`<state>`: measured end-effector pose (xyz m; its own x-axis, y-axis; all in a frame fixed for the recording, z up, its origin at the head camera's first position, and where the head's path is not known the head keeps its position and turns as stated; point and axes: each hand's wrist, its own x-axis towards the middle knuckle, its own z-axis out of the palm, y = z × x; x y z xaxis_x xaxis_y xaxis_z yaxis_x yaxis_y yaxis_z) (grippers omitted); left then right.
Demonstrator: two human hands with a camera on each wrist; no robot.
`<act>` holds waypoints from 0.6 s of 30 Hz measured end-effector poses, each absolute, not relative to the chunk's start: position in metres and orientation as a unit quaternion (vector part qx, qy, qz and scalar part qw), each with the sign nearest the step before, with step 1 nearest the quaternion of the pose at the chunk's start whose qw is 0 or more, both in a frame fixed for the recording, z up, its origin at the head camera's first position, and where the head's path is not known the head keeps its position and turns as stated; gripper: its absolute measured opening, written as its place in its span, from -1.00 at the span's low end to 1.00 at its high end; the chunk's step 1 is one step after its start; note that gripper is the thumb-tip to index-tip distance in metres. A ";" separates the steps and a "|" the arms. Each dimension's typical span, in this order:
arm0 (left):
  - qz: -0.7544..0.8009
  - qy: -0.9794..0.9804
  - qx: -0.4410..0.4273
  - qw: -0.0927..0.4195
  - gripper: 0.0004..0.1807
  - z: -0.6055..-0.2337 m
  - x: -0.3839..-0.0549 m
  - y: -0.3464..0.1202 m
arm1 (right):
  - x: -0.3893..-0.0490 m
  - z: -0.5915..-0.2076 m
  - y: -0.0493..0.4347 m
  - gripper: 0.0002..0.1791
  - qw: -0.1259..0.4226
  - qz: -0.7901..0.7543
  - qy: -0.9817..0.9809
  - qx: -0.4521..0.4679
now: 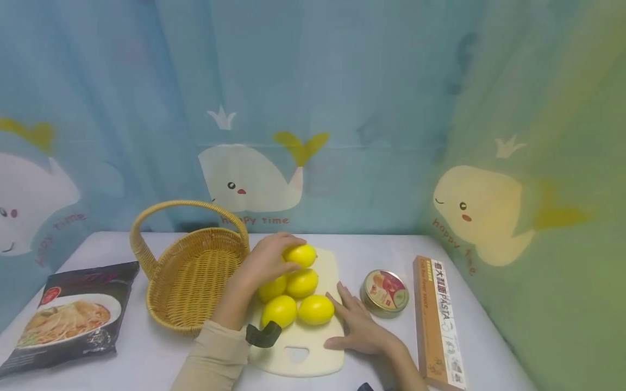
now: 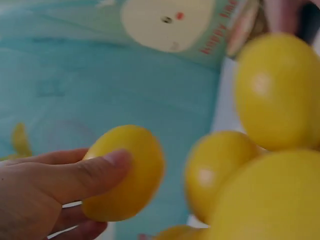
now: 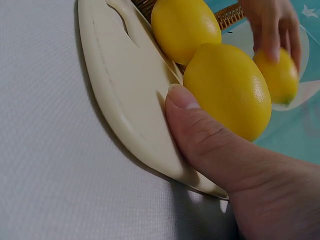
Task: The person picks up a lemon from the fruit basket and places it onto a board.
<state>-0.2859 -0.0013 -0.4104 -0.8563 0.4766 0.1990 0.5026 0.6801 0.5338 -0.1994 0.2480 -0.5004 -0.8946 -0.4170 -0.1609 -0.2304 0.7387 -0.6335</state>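
My left hand (image 1: 269, 259) holds a yellow lemon (image 1: 302, 255) over the far end of a cream cutting board (image 1: 318, 361). In the left wrist view the thumb lies across that lemon (image 2: 142, 180), with fingers behind it. Several other lemons (image 1: 280, 311) sit grouped on the board below. My right hand (image 1: 362, 328) rests at the board's right edge, fingers spread. Its thumb lies on the board beside the nearest lemon (image 3: 227, 92) in the right wrist view, where the other fingers are hidden.
Left of the board stands a wicker basket (image 1: 195, 282) with a tall handle. Farther left lies a black noodle packet (image 1: 73, 315). A round tin (image 1: 385, 292) and a long pasta box (image 1: 437, 326) are on the right. A whale-print curtain (image 1: 371, 179) hangs behind the table.
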 end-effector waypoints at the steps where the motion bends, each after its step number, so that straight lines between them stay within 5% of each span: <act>1: -0.295 -0.919 -0.260 0.018 -0.46 -0.415 -0.289 0.000 | -0.199 -0.501 0.247 0.04 0.149 -0.317 0.920 -0.177; 18: -0.286 -0.932 -0.222 0.004 -0.45 -0.446 -0.311 0.017 | -0.198 -0.500 0.247 0.05 0.146 -0.310 0.924 -0.169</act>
